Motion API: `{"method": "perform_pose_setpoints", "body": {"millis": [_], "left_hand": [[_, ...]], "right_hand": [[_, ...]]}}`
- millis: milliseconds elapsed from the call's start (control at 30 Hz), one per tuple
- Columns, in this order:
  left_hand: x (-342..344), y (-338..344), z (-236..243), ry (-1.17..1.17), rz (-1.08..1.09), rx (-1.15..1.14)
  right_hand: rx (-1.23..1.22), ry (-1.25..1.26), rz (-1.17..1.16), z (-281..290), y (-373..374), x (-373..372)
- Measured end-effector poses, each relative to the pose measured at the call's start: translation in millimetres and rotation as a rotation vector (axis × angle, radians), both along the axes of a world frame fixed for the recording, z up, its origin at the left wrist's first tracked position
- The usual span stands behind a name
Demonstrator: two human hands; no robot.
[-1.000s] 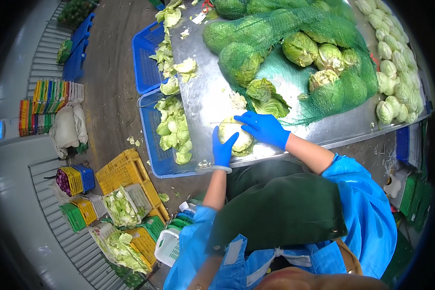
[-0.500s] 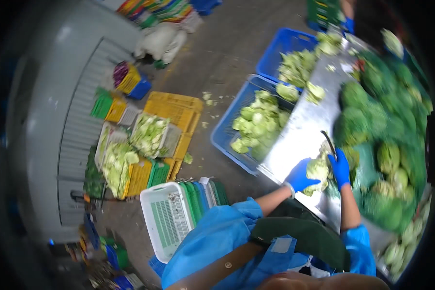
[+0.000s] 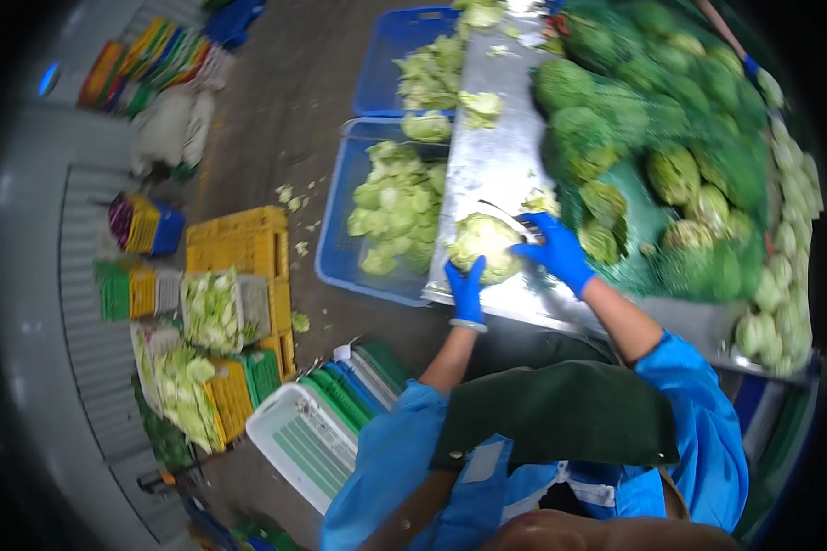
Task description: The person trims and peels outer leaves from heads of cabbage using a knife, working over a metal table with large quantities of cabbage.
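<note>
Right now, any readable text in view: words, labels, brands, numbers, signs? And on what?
None readable.
White slip at the table's far end: too small and blurred to read.
White tag by the crate stack: too small to read.
White crate: any marks too blurred to read.
Cabbage, left hand and right hand: no lettering visible.

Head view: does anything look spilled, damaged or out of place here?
Yes, mildly: pale leaf scraps lie scattered on the floor left of the nearer blue basket, looking spilled because that basket holds a heap of loose leaves. Nothing stands out about the cabbage at the left hand.
</note>
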State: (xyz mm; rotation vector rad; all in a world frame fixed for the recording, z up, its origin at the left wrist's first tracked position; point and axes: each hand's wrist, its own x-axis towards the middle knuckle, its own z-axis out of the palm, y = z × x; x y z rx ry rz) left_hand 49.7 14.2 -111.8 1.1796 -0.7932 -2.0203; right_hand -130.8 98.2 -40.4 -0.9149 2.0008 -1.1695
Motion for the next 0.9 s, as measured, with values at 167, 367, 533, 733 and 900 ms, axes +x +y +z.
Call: {"method": "perform_pose_setpoints", "body": {"millis": [167,367,533,733,900], "left_hand": [[23.1,-27.2,-12.1,-0.126,-0.423,-0.236],[35.4,-60.0,-21.4,-0.438,-0.525,-0.769],[-14.8,-59.5,53.5,-0.429,-0.912,-1.227],[-21.2,-37.1,52.9,-0.613,-0.67,-1.114],[-33.4,-26.6,41.9,-0.67,-0.603,-1.036]], "right_hand": [[0.06,0.017,-0.031,-36.4,1.9,0.3],[0.088,-0.116,0.128,-19.0,-9.7,-17.5],[0.125,-0.077,0.202,-12.1,-12.0,-24.8],[-0.002,0.27,-0.09,2.0,-0.9,2.4],[0.16,0.259,0.076,-3.2,-15.5,1.0]]}}
